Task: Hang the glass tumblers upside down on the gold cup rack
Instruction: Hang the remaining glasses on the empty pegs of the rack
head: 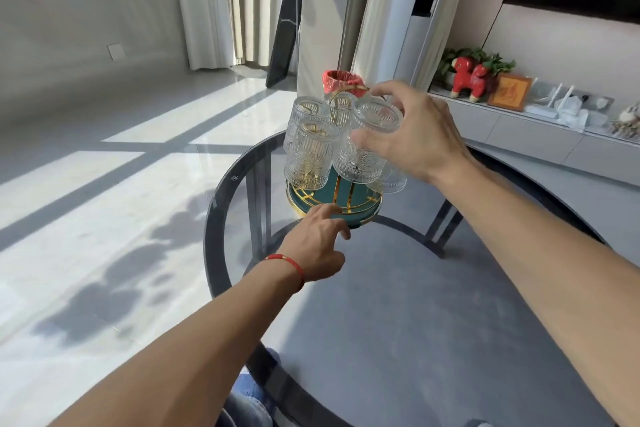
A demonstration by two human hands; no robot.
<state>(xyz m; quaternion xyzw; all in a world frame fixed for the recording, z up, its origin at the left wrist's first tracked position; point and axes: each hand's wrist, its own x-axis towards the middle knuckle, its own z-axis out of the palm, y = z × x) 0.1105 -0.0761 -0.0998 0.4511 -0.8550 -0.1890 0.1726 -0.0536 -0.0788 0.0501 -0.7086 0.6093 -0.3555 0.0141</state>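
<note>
The gold cup rack stands on a round green tray with a gold rim, at the far side of a round glass table. Several ribbed glass tumblers hang upside down on it; the nearest left one is clear of both hands. My right hand grips a tilted tumbler at the rack's right side, thumb on its wall, fingers over its base. My left hand, with a red string on the wrist, rests fingertips on the tray's front rim and holds nothing.
A red-lined bin stands behind the rack. A low shelf at the right carries a red toy animal, a framed picture and small clutter. Sunlit floor and curtains lie to the left.
</note>
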